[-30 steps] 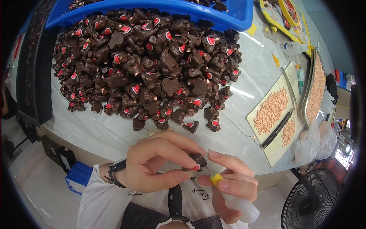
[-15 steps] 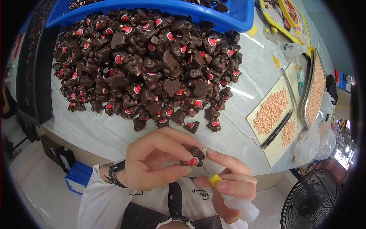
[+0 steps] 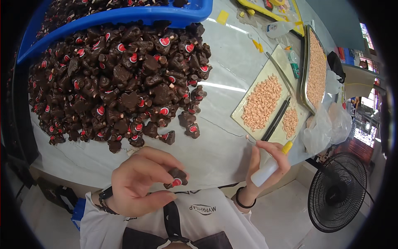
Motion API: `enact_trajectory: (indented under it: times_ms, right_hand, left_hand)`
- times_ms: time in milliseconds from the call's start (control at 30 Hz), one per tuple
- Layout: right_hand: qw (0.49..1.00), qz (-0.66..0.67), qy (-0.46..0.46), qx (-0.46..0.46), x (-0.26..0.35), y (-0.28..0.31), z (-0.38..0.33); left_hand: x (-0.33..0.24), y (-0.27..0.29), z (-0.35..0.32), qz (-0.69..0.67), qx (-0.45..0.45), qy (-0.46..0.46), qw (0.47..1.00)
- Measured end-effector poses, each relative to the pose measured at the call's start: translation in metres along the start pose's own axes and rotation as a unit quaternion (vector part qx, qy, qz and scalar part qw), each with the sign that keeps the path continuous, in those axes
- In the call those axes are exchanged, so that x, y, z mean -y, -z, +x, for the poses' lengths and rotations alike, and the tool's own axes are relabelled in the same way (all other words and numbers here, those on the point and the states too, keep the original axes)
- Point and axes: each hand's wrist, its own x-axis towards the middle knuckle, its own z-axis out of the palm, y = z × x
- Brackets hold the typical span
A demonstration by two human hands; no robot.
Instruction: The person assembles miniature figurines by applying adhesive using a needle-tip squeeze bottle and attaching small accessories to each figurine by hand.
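My left hand (image 3: 139,180) pinches a small dark brown figurine (image 3: 178,175) with a red, white-rimmed patch, between thumb and fingers, over the table's front edge. In my right hand (image 3: 277,159) is a small white squeeze bottle (image 3: 263,172) with a yellow tip, gripped by the fingers. The thumb and forefinger of that hand reach forward, close to a tiny pinkish piece (image 3: 247,136) on the table; whether they touch it I cannot tell. A large heap of similar brown figurines (image 3: 128,99) covers the table's left side.
A blue tray (image 3: 124,14) of brown pieces stands behind the heap. To the right, a pale board (image 3: 238,114) carries piles of tiny pinkish pieces (image 3: 262,101) and black tweezers (image 3: 277,119). Beyond are a metal tray (image 3: 306,85), plastic bags (image 3: 327,130) and a black fan (image 3: 336,193).
My right hand has moved away from the figurine, right and forward toward the board, still with the bottle. The left hand keeps the figurine. The whole view has shifted to the right.
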Motion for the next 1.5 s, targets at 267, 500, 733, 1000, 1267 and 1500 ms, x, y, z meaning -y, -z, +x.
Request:
enact_trajectory:
  times_ms: [267, 500, 733, 1000, 1267, 1500]
  right_hand:
    - [0.999, 0.022, -0.02, 0.04, 0.013, -0.006, 0.008]
    - [0.989, -0.066, -0.083, 0.102, 0.024, 0.022, 0.01]
    - [0.989, -0.054, -0.075, 0.116, 0.022, 0.017, 0.015]
    - [0.931, 0.363, -0.004, 0.049, 0.061, -0.001, 0.0]
    - [0.932, 0.351, -0.014, 0.088, 0.082, -0.02, 0.007]
    - [0.867, 0.468, -0.049, 0.164, 0.078, -0.016, 0.017]
  left_hand:
    - [-0.014, -0.008, -0.013, -0.06, -0.016, 0.101, 0.993]
    - [-0.001, -0.014, -0.02, -0.038, 0.006, 0.13, 0.991]
    - [-0.013, -0.019, -0.014, -0.034, 0.035, 0.126, 0.991]
    - [-0.023, -0.023, -0.007, 0.001, 0.072, 0.24, 0.968]
    - [-0.009, -0.018, -0.019, 0.009, 0.063, 0.248, 0.967]
    - [-0.018, -0.01, -0.009, -0.033, 0.109, 0.255, 0.96]
